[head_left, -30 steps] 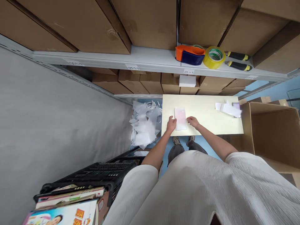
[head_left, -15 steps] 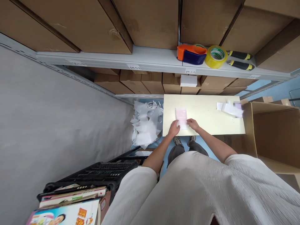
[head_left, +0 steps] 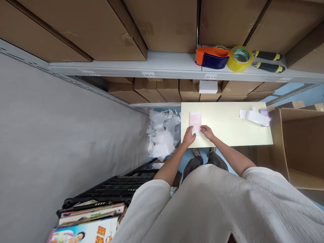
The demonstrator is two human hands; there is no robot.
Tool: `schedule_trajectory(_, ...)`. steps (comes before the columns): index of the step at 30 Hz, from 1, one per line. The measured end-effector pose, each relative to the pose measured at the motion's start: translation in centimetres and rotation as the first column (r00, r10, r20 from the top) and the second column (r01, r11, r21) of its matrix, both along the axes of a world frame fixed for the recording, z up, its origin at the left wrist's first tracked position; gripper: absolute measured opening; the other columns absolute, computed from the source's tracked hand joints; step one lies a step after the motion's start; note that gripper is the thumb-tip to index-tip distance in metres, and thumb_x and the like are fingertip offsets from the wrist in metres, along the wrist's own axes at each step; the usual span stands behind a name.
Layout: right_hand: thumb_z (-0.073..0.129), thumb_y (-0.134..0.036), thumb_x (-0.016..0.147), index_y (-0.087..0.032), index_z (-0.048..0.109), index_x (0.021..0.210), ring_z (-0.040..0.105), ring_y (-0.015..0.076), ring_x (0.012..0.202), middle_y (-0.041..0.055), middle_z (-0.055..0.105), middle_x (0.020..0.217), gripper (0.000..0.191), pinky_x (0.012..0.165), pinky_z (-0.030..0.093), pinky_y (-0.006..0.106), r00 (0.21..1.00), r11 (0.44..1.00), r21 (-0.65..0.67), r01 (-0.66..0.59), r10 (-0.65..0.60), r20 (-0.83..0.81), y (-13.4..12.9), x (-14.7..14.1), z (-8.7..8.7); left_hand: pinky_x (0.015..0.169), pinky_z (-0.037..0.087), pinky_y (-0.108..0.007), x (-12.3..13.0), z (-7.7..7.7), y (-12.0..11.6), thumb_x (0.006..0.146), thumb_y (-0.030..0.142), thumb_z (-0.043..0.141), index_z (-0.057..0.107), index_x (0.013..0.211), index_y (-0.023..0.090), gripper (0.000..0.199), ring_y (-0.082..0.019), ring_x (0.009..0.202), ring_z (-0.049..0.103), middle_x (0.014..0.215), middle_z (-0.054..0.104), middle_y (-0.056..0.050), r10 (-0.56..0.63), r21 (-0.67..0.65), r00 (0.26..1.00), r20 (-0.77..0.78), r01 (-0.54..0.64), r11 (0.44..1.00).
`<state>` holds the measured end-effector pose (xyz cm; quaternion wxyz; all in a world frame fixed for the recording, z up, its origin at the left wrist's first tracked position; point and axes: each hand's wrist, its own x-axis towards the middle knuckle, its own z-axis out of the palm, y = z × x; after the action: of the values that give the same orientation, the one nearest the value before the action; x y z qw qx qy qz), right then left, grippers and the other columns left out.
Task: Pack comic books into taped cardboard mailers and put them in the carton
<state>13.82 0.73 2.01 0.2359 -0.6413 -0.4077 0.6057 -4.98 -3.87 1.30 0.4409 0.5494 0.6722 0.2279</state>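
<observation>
A flat rectangular piece, pink with white borders like a small booklet or a sheet of paper [head_left: 195,119], lies at the left part of the cream tabletop [head_left: 222,135]. My left hand [head_left: 189,136] grips its lower left edge, thumb toward the near end. On its right edge rest the bent fingers of my right hand [head_left: 207,132], pinching the side. Whether it is one sheet or several layers I cannot tell. Toward the table's right end lie white paper strips [head_left: 257,118], partly blurred.
A large open cardboard box [head_left: 283,145] stands right of the table. Crumpled white paper [head_left: 162,135] is heaped at its left. The shelf ahead holds an orange-and-blue tape dispenser [head_left: 212,58], yellow tape roll [head_left: 240,59] and utility knives [head_left: 268,66]. Books [head_left: 88,229] fill a black crate [head_left: 101,192].
Both hands have moved slightly away from my body, and the pink-and-white piece has slid with them toward the far edge. The view has shifted a little to the left.
</observation>
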Motion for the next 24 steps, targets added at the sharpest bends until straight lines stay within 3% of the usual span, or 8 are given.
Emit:
schedule_trajectory(5, 0.071, -0.031, 0.076, -0.025, 0.073, 0.107, 0.07, 0.0206, 0.114, 0.0035, 0.076, 0.113, 0.032, 0.113, 0.053, 0.041, 1.0, 1.0, 0.014, -0.001, 0.0, 0.005, 0.9, -1.1, -0.3, 0.138, 0.031, -0.049, -1.1, -0.3, 1.0, 0.091, 0.016, 0.066, 0.05, 0.161, 0.018, 0.072, -0.032, 0.161, 0.043, 0.168, 0.051, -0.017, 0.008, -0.01, 1.0, 0.011, -0.008, 1.0)
schedule_trajectory(15, 0.073, -0.035, 0.076, -0.024, 0.073, 0.109, 0.07, 0.0206, 0.111, 0.004, 0.077, 0.112, 0.035, 0.103, 0.055, 0.037, 0.999, 1.0, -0.021, -0.002, 0.001, -0.053, 2.7, -2.9, 0.2, 0.138, 0.032, -0.048, -2.6, -0.2, 2.9, 0.089, 0.017, 0.071, 0.055, 0.157, 0.02, 0.071, -0.032, 0.163, 0.04, 0.168, 0.052, -0.015, 0.008, -0.018, 1.0, 0.0, -0.008, 1.0)
schedule_trajectory(24, 0.075, -0.032, 0.076, -0.025, 0.073, 0.106, 0.07, 0.0195, 0.115, 0.0023, 0.077, 0.113, 0.031, 0.114, 0.051, 0.039, 0.996, 1.0, -0.015, 0.013, -0.014, -0.084, 4.3, -4.7, 0.6, 0.137, 0.031, -0.048, -4.1, -0.3, 4.8, 0.088, 0.021, 0.073, 0.054, 0.157, 0.019, 0.072, -0.033, 0.166, 0.037, 0.172, 0.048, -0.017, -0.011, -0.044, 1.0, -0.016, 0.01, 0.999)
